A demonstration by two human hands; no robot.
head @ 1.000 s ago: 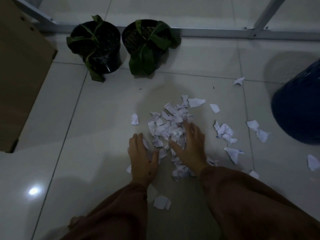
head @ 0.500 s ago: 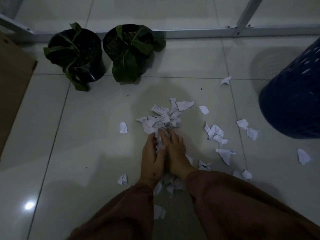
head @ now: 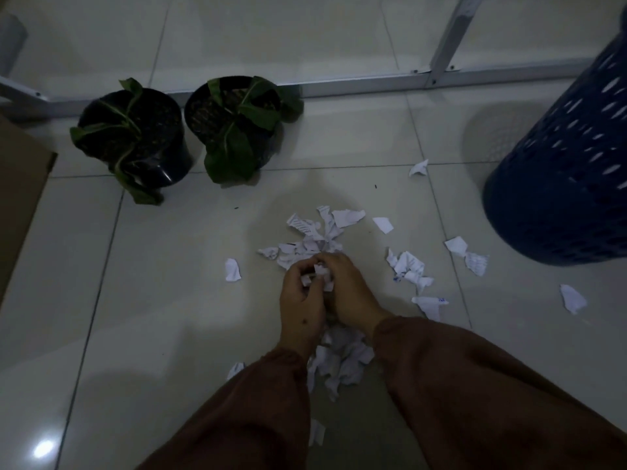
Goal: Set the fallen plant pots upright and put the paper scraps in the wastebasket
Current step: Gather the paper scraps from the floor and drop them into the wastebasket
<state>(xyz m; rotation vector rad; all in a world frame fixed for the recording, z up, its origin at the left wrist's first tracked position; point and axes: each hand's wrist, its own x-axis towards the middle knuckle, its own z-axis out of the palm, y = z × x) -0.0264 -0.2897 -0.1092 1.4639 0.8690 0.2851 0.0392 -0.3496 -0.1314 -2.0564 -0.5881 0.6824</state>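
Two black plant pots stand upright at the back left, the left pot and the right pot, both with green leaves. White paper scraps lie scattered over the tiled floor in the middle. My left hand and my right hand are pressed together above the floor, cupped around a bunch of scraps. More scraps hang or lie just under my wrists. The dark blue perforated wastebasket stands at the right, apart from my hands.
A brown cardboard box fills the left edge. A white metal frame rail runs along the floor behind the pots. Loose scraps lie between my hands and the wastebasket.
My hands, flat and apart on the pile a second ago, have swept together and closed on a bunch of scraps, lifting slightly. The view has shifted right, showing more of the wastebasket.
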